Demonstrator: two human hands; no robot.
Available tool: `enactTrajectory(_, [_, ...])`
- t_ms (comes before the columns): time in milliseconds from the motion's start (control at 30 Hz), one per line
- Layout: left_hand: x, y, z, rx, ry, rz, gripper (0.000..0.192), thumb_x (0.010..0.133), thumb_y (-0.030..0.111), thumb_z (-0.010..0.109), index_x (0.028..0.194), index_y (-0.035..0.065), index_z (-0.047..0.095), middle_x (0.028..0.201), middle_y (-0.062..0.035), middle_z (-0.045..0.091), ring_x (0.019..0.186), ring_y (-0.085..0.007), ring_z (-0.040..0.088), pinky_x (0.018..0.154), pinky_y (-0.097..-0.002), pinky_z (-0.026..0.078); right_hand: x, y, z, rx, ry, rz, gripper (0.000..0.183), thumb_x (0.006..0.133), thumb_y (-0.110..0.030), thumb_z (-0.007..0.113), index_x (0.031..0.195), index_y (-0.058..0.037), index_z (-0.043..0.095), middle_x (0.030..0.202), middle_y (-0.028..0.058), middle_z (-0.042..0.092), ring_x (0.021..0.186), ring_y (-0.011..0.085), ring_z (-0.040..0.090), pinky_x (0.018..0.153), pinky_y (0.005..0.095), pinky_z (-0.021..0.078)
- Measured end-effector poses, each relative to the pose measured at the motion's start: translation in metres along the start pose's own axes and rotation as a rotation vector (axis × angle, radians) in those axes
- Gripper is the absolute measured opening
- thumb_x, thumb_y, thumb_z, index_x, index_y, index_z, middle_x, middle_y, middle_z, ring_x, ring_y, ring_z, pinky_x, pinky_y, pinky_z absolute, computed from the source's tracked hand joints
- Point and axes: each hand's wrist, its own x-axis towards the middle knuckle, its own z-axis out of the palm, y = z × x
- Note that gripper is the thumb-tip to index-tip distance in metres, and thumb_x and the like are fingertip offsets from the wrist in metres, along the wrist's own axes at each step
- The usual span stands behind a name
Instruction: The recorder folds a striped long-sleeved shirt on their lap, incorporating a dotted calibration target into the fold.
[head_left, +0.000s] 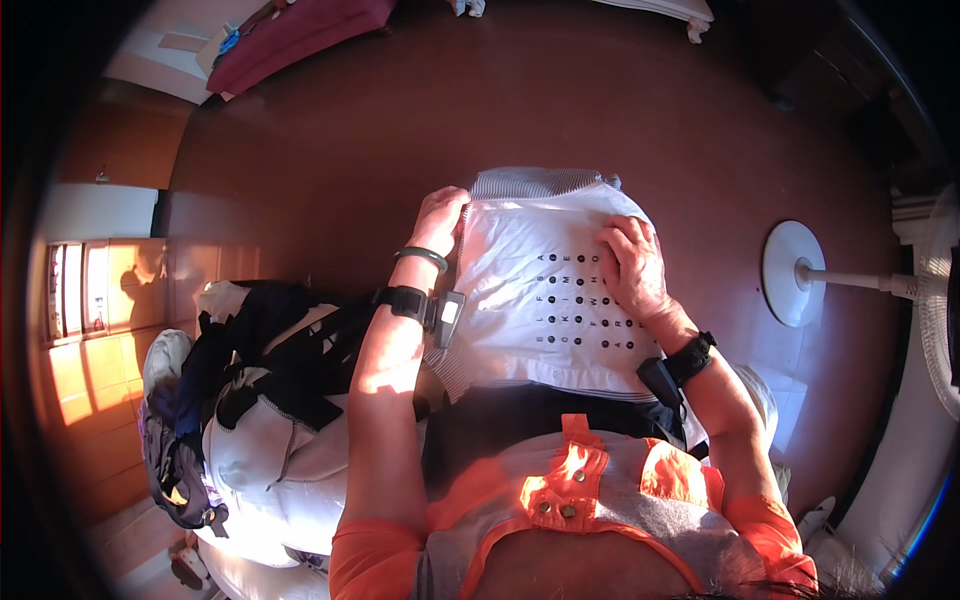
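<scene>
A white garment (510, 300) with rows of printed black letters and dots is spread over my lap. Grey-striped cloth (536, 181) shows along its far edge, and more stripes run down its left side. My left hand (442, 217) grips the far left corner of the garment, its fingertips partly hidden. On the right part of the print rests my right hand (634, 262), fingers bent against the cloth. Whether those fingers pinch any fabric cannot be told. Both wrists wear black straps with small devices.
Piled clothes (277, 420), dark and light, lie close on my left. A white pedestal fan (795, 274) stands to the right on the red-brown floor (525, 90). Wooden cabinets (124, 135) line the left side, and a dark red upholstered seat (300, 41) is at far left.
</scene>
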Motion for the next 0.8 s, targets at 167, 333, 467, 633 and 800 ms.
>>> enactTrajectory(167, [-0.005,0.005,0.007,0.113,-0.014,0.092,0.015,0.083,0.016,0.062,0.092,0.0055,0.059,0.082,0.0006,0.056,0.072,-0.0090,0.053,0.066,-0.0214,0.046,0.000,-0.001,0.000,0.008,-0.001,-0.006,0.018,0.069,-0.002,0.059,0.087,-0.0062,0.060,0.099,0.0085,0.055,0.095,0.0298,0.051,0.085,0.0402,0.0414])
enactTrajectory(333, [-0.012,0.017,0.020,0.177,-0.139,-0.044,0.049,0.080,0.011,0.066,0.123,-0.0034,0.047,0.106,-0.0088,0.059,0.094,-0.0135,0.058,0.083,-0.0253,0.047,-0.001,0.002,-0.001,0.005,0.022,-0.025,0.018,0.069,-0.001,0.059,0.087,-0.0052,0.060,0.099,0.0089,0.056,0.094,0.0297,0.052,0.085,0.0390,0.0415])
enactTrajectory(467, [-0.010,0.023,0.013,0.098,-0.262,-0.099,0.050,0.076,0.002,0.065,0.123,-0.0020,0.047,0.104,-0.0070,0.059,0.089,-0.0134,0.058,0.080,-0.0252,0.048,0.000,0.001,0.000,0.002,0.011,-0.009,0.017,0.070,-0.002,0.058,0.087,-0.0051,0.060,0.098,0.0091,0.056,0.095,0.0289,0.052,0.086,0.0389,0.0410])
enactTrajectory(633, [-0.007,0.014,0.014,0.235,-0.168,0.089,0.045,0.076,-0.002,0.063,0.120,0.0008,0.052,0.090,-0.0018,0.059,0.076,-0.0083,0.056,0.071,-0.0216,0.048,0.000,0.002,0.000,-0.005,0.005,-0.007,0.017,0.070,-0.002,0.058,0.086,-0.0052,0.060,0.099,0.0091,0.056,0.096,0.0283,0.052,0.086,0.0390,0.0407])
enactTrajectory(800, [-0.017,0.008,0.018,0.851,0.142,0.696,0.032,0.073,0.000,0.061,0.104,0.0040,0.059,0.085,-0.0059,0.058,0.073,-0.0182,0.058,0.064,-0.0296,0.048,0.002,0.001,0.002,0.012,0.029,-0.042,0.018,0.069,0.000,0.058,0.086,-0.0056,0.060,0.098,0.0092,0.056,0.093,0.0288,0.053,0.084,0.0388,0.0419])
